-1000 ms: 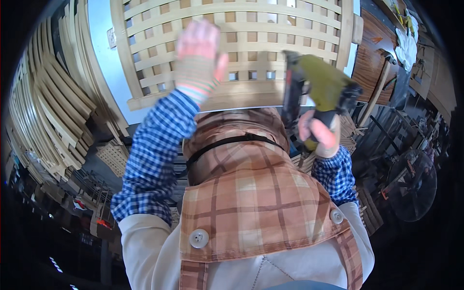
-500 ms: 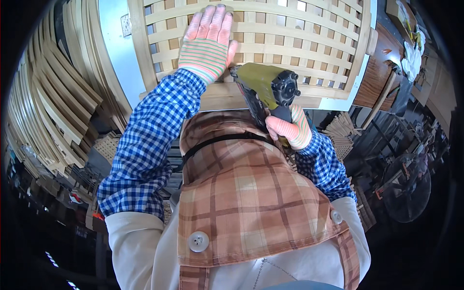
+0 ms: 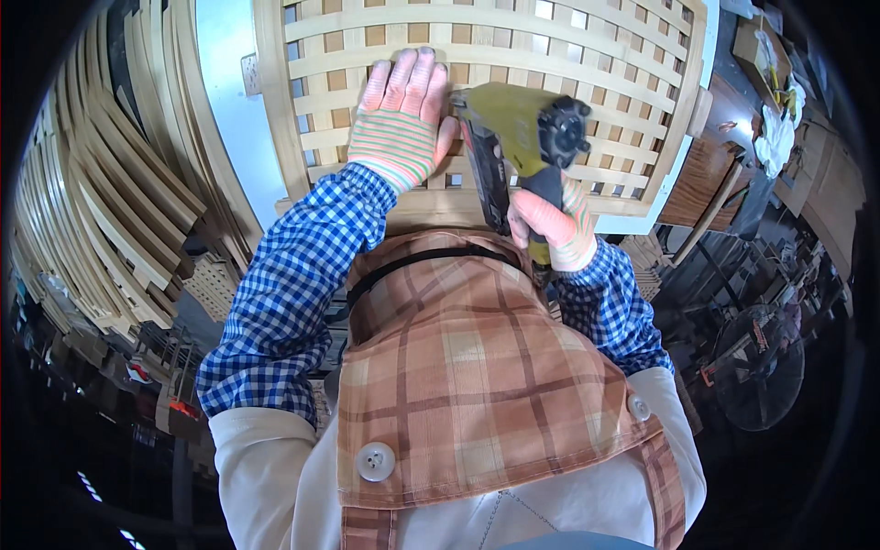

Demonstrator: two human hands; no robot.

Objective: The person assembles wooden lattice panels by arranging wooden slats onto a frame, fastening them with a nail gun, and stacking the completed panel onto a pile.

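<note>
A light wooden lattice panel [image 3: 513,57] of crossed slats in a frame lies before me. Flat on its left part rests my left hand [image 3: 401,124], in a striped glove, with fingers stretched out and pressing nothing but the slats. My right hand [image 3: 561,225], gloved alike, is wrapped round the handle of an olive-green and black nail gun [image 3: 510,115]. The gun's nose points at the lattice just right of my left thumb; whether it touches the wood I cannot tell. Its black magazine [image 3: 488,170] slants back toward my apron.
Under the panel is a pale blue-white tabletop [image 3: 229,69]. Many long wooden strips [image 3: 110,183] are stacked at the left. To the right are a brown wooden board [image 3: 697,183], a cardboard box [image 3: 763,50], white plastic [image 3: 777,137] and a round fan-like guard [image 3: 759,367].
The nail gun in my right hand has moved farther over the lattice, away from the front rail. My left hand has slid a little nearer to me. The whole view has shifted slightly.
</note>
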